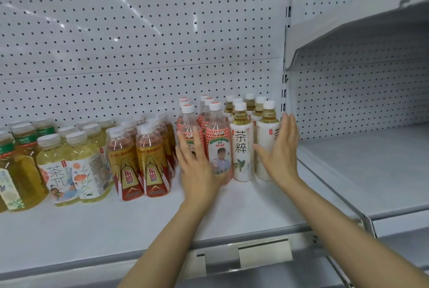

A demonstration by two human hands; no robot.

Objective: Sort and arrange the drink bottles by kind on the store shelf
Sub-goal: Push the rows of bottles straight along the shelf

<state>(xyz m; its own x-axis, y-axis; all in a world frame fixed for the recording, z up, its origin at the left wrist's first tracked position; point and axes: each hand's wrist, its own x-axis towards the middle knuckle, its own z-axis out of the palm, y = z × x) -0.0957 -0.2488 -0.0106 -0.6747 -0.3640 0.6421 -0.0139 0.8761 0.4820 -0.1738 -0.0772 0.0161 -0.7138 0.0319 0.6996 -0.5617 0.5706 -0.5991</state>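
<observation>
Several kinds of drink bottles stand in rows on the white shelf (139,222). My left hand (197,162) lies flat with straight fingers against the left side of the red lychee-pattern bottles (219,146). My right hand (282,148), also flat, presses the right side of the white-label tea bottles (241,148). The two hands bracket these two groups between them. Left of them stand gold-and-red energy drink bottles (153,162), then yellow tea bottles with flower labels (69,167), then green tea bottles (18,171) at the far left edge.
A pegboard back wall (139,32) rises behind the bottles. To the right, past an upright post (286,67), is a neighbouring shelf bay (371,167) with another shelf above it. A price-tag rail (264,253) runs along the shelf's front edge.
</observation>
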